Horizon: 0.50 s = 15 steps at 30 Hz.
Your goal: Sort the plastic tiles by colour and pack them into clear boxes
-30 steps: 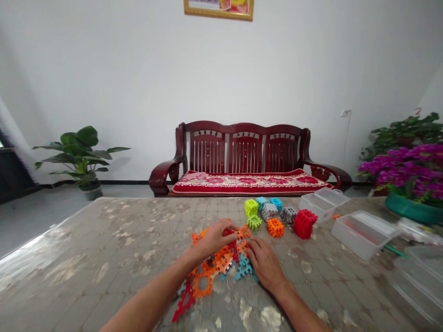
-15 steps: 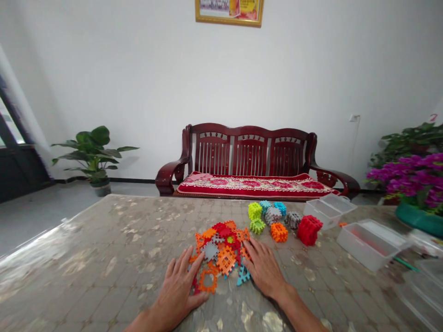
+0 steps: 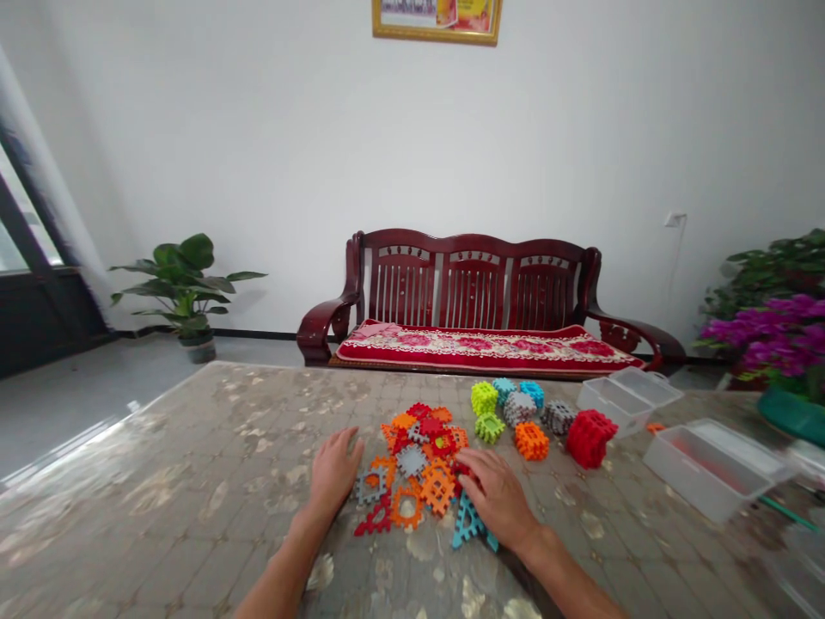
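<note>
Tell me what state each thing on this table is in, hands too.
Flat pieces: loose, heaped in a pile.
Left hand: open, flat on the table beside them.
Right hand: palm down, fingers on their near edge.
Cubes: put together, standing apart behind the pile.
Clear boxes: open.

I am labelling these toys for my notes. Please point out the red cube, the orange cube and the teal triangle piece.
red cube [image 3: 588, 438], head view, on its front face.
orange cube [image 3: 532, 441], head view, on its top.
teal triangle piece [image 3: 461, 531], head view, on its left edge.
</note>
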Motion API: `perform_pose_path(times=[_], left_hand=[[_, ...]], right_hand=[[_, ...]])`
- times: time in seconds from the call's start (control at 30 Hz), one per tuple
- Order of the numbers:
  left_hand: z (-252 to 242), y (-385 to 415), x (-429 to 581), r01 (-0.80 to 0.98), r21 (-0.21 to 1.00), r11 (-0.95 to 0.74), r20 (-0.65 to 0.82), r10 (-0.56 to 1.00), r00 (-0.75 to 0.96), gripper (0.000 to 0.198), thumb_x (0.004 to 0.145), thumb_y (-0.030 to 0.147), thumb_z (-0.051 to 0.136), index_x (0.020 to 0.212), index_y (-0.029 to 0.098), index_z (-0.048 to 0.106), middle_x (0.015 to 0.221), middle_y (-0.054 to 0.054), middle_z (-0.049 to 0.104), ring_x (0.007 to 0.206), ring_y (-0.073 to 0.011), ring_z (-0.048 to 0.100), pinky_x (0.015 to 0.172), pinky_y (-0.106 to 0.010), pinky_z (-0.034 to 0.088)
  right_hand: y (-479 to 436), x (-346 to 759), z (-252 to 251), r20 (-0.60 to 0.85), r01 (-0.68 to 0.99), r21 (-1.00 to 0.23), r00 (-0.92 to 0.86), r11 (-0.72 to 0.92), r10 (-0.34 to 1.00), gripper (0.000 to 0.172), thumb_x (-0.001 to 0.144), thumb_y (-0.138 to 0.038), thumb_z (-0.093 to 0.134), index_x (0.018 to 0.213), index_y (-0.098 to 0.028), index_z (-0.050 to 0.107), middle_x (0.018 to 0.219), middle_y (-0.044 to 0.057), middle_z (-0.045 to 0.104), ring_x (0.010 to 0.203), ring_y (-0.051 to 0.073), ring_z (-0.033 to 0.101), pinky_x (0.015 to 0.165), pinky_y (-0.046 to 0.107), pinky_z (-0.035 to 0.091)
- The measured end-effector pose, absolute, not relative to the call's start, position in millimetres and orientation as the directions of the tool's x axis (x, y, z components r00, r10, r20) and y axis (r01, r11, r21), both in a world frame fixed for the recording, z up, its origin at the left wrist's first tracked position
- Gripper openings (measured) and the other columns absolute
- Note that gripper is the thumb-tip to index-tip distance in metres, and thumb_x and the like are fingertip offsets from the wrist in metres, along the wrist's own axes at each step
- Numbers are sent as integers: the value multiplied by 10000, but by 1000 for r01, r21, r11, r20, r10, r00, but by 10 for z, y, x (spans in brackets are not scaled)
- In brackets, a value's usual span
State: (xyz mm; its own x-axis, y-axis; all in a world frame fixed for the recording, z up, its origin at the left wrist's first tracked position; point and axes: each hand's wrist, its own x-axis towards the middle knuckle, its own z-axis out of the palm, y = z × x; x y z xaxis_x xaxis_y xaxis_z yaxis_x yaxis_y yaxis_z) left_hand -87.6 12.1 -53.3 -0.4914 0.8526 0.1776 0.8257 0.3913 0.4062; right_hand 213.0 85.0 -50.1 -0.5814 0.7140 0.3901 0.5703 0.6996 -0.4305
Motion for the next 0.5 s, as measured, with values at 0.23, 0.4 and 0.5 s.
perform_pose_path(times=[0.23, 0.4, 0.5], left_hand=[[-588, 51, -913, 868, 341, 362, 229, 863, -450, 352, 920, 276, 501, 1224, 253, 677, 1384, -76, 622, 1275, -251, 559, 1100, -394, 393], [-558, 67, -931, 859, 372, 351, 200, 874, -444, 321, 917, 290, 505, 1173, 277, 699, 1369, -58, 635, 1273, -233, 566, 1107, -387, 392], [-546, 86, -930, 857, 381, 347, 198, 875, -442, 319, 908, 295, 510, 1160, 291, 706, 1375, -51, 631, 1268, -243, 569, 1103, -406, 395]], right_hand=[[1285, 1411, -118, 290, 662, -401, -564, 634, 773, 449, 864, -230, 554, 1307, -209, 622, 1345, 78, 640, 1233, 232, 559, 1085, 382, 392], [1418, 1230, -59, 148, 719, -307, -611, 623, 778, 487, 814, -267, 584, 1299, -231, 618, 1239, 83, 694, 1159, 277, 594, 993, 409, 426], [1418, 1215, -80, 119, 728, -292, -616, 620, 779, 491, 779, -235, 600, 1269, -220, 626, 1185, 91, 707, 1122, 277, 609, 960, 399, 435]])
